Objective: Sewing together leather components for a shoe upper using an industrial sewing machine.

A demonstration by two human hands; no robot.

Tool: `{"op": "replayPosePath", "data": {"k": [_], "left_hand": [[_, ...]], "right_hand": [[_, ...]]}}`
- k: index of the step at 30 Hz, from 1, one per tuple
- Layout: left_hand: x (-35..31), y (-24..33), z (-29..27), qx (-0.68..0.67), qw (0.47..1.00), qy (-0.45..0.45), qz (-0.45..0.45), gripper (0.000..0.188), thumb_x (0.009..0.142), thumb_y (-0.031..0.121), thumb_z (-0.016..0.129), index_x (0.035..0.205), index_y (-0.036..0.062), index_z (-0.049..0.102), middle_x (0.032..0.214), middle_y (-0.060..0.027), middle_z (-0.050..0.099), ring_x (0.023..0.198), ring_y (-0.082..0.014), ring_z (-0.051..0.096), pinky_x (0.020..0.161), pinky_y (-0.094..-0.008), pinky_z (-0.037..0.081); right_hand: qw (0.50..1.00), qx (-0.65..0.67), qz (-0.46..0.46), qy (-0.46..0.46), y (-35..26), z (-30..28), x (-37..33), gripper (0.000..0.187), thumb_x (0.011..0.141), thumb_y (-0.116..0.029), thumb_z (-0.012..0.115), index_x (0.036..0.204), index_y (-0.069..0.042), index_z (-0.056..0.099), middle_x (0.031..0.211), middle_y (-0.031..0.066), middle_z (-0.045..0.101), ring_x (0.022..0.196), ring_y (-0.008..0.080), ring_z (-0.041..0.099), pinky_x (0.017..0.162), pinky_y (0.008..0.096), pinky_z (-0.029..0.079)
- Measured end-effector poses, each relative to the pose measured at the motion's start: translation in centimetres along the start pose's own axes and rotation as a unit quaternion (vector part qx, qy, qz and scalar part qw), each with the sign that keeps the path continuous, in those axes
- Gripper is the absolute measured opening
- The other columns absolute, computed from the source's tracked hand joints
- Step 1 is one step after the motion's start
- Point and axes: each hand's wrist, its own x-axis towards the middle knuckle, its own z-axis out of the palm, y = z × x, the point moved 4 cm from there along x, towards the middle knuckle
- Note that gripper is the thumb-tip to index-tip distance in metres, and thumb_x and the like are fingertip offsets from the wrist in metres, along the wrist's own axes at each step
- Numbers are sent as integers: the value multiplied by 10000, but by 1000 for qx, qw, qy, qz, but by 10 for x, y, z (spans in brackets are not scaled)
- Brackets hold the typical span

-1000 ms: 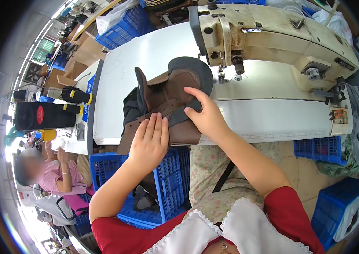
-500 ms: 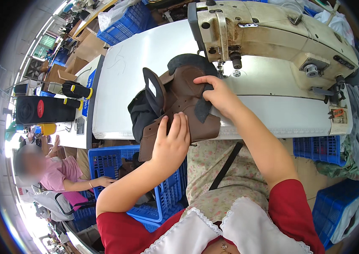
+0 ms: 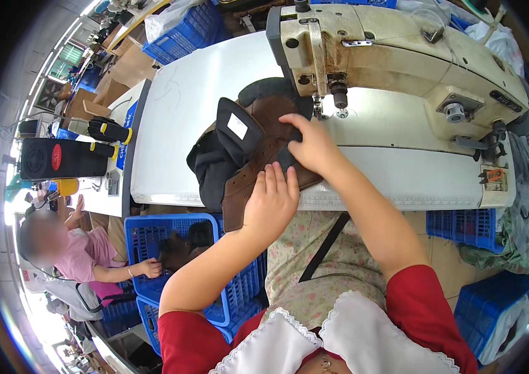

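Two bare hands on a brown-and-black stitched leather piece [image 3: 272, 146], which lies toward the front of the white counter [image 3: 168, 140], to the left of a cream sewing machine [image 3: 395, 59]. The left hand [image 3: 272, 204] is laid over the near part of the piece, fingers extended and close together, beside a brown strip [image 3: 234, 202] pierced by a line of small holes; the lower end of this strip projects past the counter's front edge. The right hand [image 3: 314, 146] lies at the right side of the piece, forefinger and thumb spread apart over the brown surface; its remaining fingers are hidden, so whether they clamp the edge from beneath cannot be told. The two hands are apart but near each other. A black flap [image 3: 236, 106] bearing a white label [image 3: 237, 126] stands up at the left, and the far padded rim [image 3: 267, 88] reaches close to the presser foot [image 3: 320, 105]; contact there cannot be judged. For good handling, the left palm would best press lightly and evenly, so that the layers lie without creases, while the right hand guides the edge. The overhanging strip is likely to drag and would merit support, the flap should be folded clear, and the fingertips should remain well away from the needle area.
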Motion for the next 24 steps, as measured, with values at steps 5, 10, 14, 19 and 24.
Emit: {"op": "replayPosePath", "data": {"k": [5, 10, 14, 19, 24], "left_hand": [[13, 13, 1, 33, 999, -16, -38, 500, 839, 160, 546, 1263, -104, 539, 1177, -310, 623, 1096, -391, 621, 959, -435, 493], [19, 23, -22, 21, 998, -45, -47, 519, 821, 210, 557, 1188, -158, 564, 1167, -311, 621, 1100, -394, 614, 988, -430, 470], [19, 0, -120, -277, 929, -242, 37, 299, 779, 224, 658, 971, -5, 652, 913, -182, 664, 900, -315, 652, 805, -408, 504], [79, -161, -103, -151, 975, 46, -156, 406, 859, 267, 696, 1189, 38, 641, 1190, -149, 660, 1131, -356, 601, 967, -409, 471], [161, -170, -4, -338, 869, -339, -128, 536, 698, 132, 701, 1171, -77, 563, 933, -240, 680, 771, -325, 682, 656, -404, 530]], "right_hand": [[961, -204, -149, 108, -32, -10, -51, 400, 787, -110, 658, 1182, -48, 648, 1311, 252, 542, 1117, 432, 571, 936, 461, 476], [978, -76, -183, 61, -6, -6, -48, 252, 862, -184, 641, 1047, -23, 702, 1171, 163, 663, 1059, 337, 624, 967, 448, 444], [973, -126, -178, 70, -4, -9, -55, 289, 885, -226, 626, 1078, -20, 688, 1200, 142, 656, 1091, 308, 608, 975, 446, 436], [953, -193, -219, 76, -16, -4, -60, 310, 874, -219, 629, 1119, -35, 677, 1210, 100, 657, 1114, 254, 579, 991, 436, 409], [947, -231, -215, 60, -15, -2, -60, 305, 859, -187, 628, 1126, -49, 674, 1228, 74, 648, 1102, 222, 565, 953, 425, 395]]}}
